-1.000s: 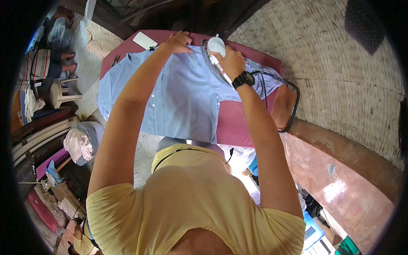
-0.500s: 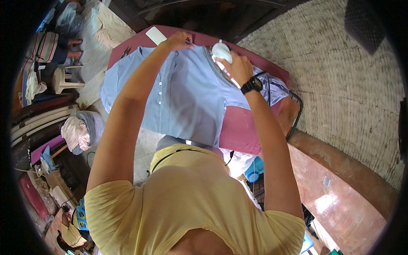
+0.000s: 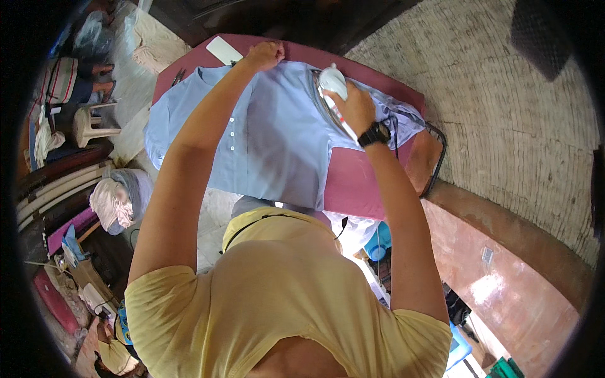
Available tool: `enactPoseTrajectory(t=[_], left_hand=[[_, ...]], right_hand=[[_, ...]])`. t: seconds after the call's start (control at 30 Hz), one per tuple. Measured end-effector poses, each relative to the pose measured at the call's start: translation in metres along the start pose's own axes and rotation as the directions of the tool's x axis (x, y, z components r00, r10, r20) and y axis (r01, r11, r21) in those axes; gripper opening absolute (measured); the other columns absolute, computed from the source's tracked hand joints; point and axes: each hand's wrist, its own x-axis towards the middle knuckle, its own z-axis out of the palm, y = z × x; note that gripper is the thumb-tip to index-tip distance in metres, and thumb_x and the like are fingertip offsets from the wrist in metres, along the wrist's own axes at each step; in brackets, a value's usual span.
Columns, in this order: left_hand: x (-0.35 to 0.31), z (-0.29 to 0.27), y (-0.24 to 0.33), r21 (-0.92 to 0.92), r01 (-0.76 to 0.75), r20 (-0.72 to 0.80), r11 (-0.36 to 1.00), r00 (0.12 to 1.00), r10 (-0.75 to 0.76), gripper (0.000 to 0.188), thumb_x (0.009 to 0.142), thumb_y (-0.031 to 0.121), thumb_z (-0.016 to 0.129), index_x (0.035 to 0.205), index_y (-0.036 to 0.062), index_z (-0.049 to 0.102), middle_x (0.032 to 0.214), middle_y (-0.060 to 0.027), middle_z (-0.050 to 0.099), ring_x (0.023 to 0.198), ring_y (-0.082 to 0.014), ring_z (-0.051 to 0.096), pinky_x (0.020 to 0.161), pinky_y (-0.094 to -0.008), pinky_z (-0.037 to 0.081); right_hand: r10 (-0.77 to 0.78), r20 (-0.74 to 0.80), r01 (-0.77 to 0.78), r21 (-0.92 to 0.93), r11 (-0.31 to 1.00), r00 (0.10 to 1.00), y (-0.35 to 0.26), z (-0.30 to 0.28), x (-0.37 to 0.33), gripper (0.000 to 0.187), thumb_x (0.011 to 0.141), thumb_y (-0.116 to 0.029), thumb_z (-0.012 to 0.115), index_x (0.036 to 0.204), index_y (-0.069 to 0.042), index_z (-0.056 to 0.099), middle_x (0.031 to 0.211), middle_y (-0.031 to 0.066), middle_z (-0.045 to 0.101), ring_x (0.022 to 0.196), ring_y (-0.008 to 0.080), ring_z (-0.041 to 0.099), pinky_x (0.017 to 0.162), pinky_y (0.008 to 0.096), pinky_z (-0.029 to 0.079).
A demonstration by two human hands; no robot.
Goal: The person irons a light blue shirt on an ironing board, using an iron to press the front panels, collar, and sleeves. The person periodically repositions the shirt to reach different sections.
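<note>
A light blue buttoned shirt (image 3: 277, 138) lies spread over a maroon-covered ironing board (image 3: 356, 176). My right hand (image 3: 356, 108) is wrapped round the handle of a white clothes iron (image 3: 331, 82), which rests on the shirt near its right-hand shoulder and sleeve. My left hand (image 3: 267, 55) is closed at the far edge of the shirt, by the collar and shoulder. Its fingers are curled, and whatever they hold, if anything, is hidden. The right-hand sleeve (image 3: 400, 113) lies rumpled beyond the iron.
A white flat rectangle (image 3: 224, 50) and a small dark tool (image 3: 178, 77) lie along the board's far left. The black cord (image 3: 396, 135) runs beside my right wrist. On the left are a plastic stool (image 3: 88, 126), a cloth bundle (image 3: 113, 205) and a person's legs (image 3: 101, 79).
My left hand has shifted slightly away from me and its fingers have curled in. The iron has moved slightly to the right and nearer, still in my right hand.
</note>
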Motion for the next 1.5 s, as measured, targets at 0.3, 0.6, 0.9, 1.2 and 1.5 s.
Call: enactPoseTrajectory(t=[0.3,0.6,0.9,1.2,1.5], left_hand=[[-0.004,-0.007,0.056,-0.029,-0.029,0.074,0.999,0.997,0.031,0.034,0.069,0.056,0.079,0.087,0.0281,0.071,0.110,-0.0031,0.056,0.120,-0.0283,0.049,0.099,-0.0575,0.035],[0.005,-0.004,0.052,-0.030,0.004,0.080,1.000,0.997,-0.002,0.034,0.068,0.054,0.080,0.088,0.0281,0.072,0.110,0.0018,0.056,0.121,-0.0247,0.049,0.098,-0.0540,0.035],[-0.001,-0.005,0.051,-0.075,0.027,0.087,0.997,0.996,-0.021,0.033,0.070,0.053,0.079,0.090,0.0276,0.072,0.109,0.0029,0.056,0.121,-0.0212,0.048,0.101,-0.0515,0.032],[-0.001,-0.004,0.056,-0.076,-0.022,-0.025,0.997,0.999,0.020,0.033,0.073,0.050,0.079,0.089,0.0224,0.072,0.099,0.0010,0.060,0.096,-0.0179,0.059,0.089,-0.0460,0.041],[-0.106,-0.007,0.131,0.122,-0.443,-0.456,0.888,0.770,0.446,0.030,0.089,0.028,0.066,0.114,0.0118,0.060,0.106,-0.0099,0.060,0.100,-0.0326,0.057,0.092,-0.0428,0.043]], right_hand=[[0.243,-0.009,-0.244,-0.057,0.968,0.970,0.069,-0.023,-0.167,0.053,0.088,-0.052,0.064,0.096,0.000,0.057,0.078,0.0268,0.067,0.073,0.0462,0.065,0.063,0.0533,0.051],[0.291,-0.298,-0.323,-0.062,0.944,0.909,0.045,-0.012,-0.019,0.059,0.087,-0.056,0.063,0.096,0.002,0.062,0.077,0.0280,0.066,0.076,0.0468,0.066,0.065,0.0543,0.051],[0.280,-0.196,-0.292,-0.036,0.956,0.940,0.040,-0.018,-0.051,0.060,0.083,-0.060,0.065,0.091,0.000,0.063,0.073,0.0274,0.065,0.072,0.0462,0.066,0.063,0.0520,0.052],[0.304,-0.139,-0.299,0.051,0.953,0.943,0.026,-0.025,-0.058,0.059,0.087,-0.059,0.061,0.099,-0.001,0.062,0.077,0.0263,0.067,0.078,0.0445,0.067,0.069,0.0529,0.052],[0.662,-0.073,-0.589,0.393,0.707,0.746,0.144,-0.090,-0.231,0.061,0.087,-0.039,0.073,0.133,-0.004,0.053,0.086,0.0167,0.071,0.074,0.0314,0.069,0.065,0.0395,0.054]])
